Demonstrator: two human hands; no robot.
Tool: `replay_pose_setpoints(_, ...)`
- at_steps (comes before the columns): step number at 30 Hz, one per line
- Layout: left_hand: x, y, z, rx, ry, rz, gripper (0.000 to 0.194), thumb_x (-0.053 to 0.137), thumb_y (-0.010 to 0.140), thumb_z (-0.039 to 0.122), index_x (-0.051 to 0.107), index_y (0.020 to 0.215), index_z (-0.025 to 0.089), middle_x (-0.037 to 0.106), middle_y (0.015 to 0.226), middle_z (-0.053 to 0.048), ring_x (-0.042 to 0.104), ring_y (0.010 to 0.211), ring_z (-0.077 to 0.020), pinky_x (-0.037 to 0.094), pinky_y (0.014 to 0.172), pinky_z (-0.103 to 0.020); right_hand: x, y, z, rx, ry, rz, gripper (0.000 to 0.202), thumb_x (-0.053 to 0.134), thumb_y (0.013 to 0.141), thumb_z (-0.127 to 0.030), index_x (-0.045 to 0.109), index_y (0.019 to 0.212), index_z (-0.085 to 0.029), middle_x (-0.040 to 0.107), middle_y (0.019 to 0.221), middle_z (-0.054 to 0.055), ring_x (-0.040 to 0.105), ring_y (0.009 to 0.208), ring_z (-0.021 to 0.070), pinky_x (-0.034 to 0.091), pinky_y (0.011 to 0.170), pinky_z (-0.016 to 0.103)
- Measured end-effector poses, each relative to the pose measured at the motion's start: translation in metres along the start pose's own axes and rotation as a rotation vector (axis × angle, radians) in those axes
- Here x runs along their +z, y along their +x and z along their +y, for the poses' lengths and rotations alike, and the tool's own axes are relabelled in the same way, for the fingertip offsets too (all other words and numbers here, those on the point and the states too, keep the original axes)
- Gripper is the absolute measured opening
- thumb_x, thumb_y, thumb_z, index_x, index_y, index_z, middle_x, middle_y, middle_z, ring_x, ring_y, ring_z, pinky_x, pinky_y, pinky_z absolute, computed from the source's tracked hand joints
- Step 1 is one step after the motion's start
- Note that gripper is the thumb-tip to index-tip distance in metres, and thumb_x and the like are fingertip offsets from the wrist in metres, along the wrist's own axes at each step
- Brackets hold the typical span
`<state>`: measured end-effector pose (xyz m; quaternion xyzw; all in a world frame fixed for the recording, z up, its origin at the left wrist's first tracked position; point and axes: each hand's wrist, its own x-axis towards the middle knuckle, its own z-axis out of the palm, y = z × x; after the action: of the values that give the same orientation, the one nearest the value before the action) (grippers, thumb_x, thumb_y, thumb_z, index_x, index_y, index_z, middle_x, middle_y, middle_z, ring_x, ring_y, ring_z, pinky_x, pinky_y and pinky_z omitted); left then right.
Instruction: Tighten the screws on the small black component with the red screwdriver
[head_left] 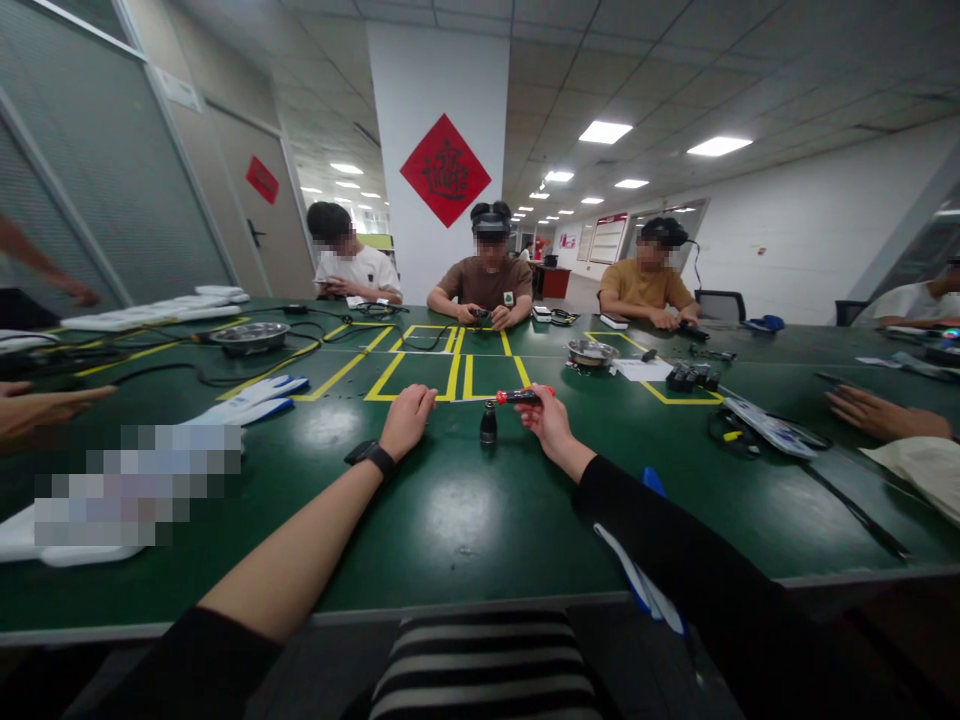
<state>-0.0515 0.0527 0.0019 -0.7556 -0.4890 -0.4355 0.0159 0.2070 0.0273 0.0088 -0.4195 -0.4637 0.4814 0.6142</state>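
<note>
A screwdriver (pixel 517 397) with a red and black handle lies level in my right hand (pixel 550 425), its fingers wrapped round the handle. Its thin shaft points left, towards my left hand (pixel 407 418). That hand is closed, thumb and fingers together near the shaft's tip; anything between them is hidden or too small to make out. Below the screwdriver, between my hands, a small black cylindrical part (pixel 488 428) with a narrower top stands upright on the green table (pixel 450 520). I cannot tell whether the screwdriver touches its top.
Yellow tape rectangles (pixel 454 375) mark the table ahead. Metal bowls (pixel 591 352) and black blocks (pixel 691 377) stand further off. Blue-and-white gloves (pixel 262 400) lie left; another glove (pixel 637 575) is by my right forearm. Several people sit around; a co-worker's hand (pixel 877 412) rests right.
</note>
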Motion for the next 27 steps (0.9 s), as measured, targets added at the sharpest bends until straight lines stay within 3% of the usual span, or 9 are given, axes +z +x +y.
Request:
replay_pose_setpoints(5, -0.003, -0.003, 0.007, -0.103, -0.107, 0.060, 0.029, 0.029, 0.092, 0.034, 0.044, 0.071, 0.019, 0.049, 0.065, 0.000, 0.049, 0.063, -0.0154, 0.036, 0.061, -0.026, 0.000, -0.005, -0.006, -0.099, -0.269, 0.010, 0.023, 0.062, 0.069, -0.036, 0.051, 0.079, -0.018, 0.063, 0.067, 0.002, 0.057, 0.056, 0.0131, 0.042, 0.050, 0.022)
replay_pose_setpoints(9, -0.007, -0.006, 0.023, -0.116, -0.196, 0.091, 0.023, 0.028, 0.092, 0.032, 0.044, 0.080, 0.019, 0.048, 0.063, 0.002, 0.049, 0.058, -0.0136, 0.037, 0.058, -0.025, -0.001, -0.012, -0.015, -0.274, -0.906, 0.050, 0.027, 0.064, 0.065, -0.036, 0.050, 0.082, -0.019, 0.063, 0.076, 0.002, 0.058, 0.068, 0.0173, 0.038, 0.056, 0.024)
replay_pose_setpoints(13, -0.007, -0.009, 0.041, -0.064, -0.197, 0.090, 0.018, 0.035, 0.091, 0.032, 0.046, 0.083, 0.019, 0.050, 0.066, 0.002, 0.049, 0.060, -0.0134, 0.036, 0.058, -0.024, 0.002, -0.017, -0.022, -0.208, -1.322, -0.032, 0.034, 0.057, 0.071, -0.040, 0.048, 0.094, -0.018, 0.064, 0.081, 0.006, 0.060, 0.072, 0.0217, 0.037, 0.057, 0.026)
replay_pose_setpoints(19, 0.000, -0.012, 0.048, 0.004, -0.066, 0.029, 0.024, 0.044, 0.087, 0.037, 0.053, 0.075, 0.018, 0.056, 0.070, -0.001, 0.051, 0.066, -0.0157, 0.037, 0.062, -0.026, 0.005, -0.021, -0.028, -0.093, -1.574, -0.150, 0.045, 0.048, 0.075, -0.050, 0.051, 0.101, -0.014, 0.065, 0.092, 0.014, 0.063, 0.082, 0.0287, 0.042, 0.063, 0.031)
replay_pose_setpoints(23, 0.002, -0.012, 0.046, 0.064, 0.010, 0.005, 0.022, 0.052, 0.083, 0.038, 0.058, 0.073, 0.019, 0.059, 0.068, -0.002, 0.051, 0.068, -0.0172, 0.036, 0.063, -0.028, 0.007, -0.025, -0.035, -0.028, -1.671, -0.240, 0.046, 0.045, 0.074, -0.055, 0.061, 0.090, -0.015, 0.065, 0.093, 0.015, 0.063, 0.084, 0.0312, 0.044, 0.065, 0.034)
replay_pose_setpoints(27, 0.002, -0.013, 0.050, 0.115, 0.029, -0.033, 0.023, 0.044, 0.088, 0.033, 0.060, 0.080, 0.019, 0.061, 0.076, -0.004, 0.052, 0.075, -0.0186, 0.037, 0.068, -0.029, 0.009, -0.027, -0.038, -0.013, -1.652, -0.211, 0.050, 0.041, 0.079, -0.056, 0.067, 0.079, -0.013, 0.066, 0.087, 0.017, 0.063, 0.079, 0.0285, 0.042, 0.062, 0.032)
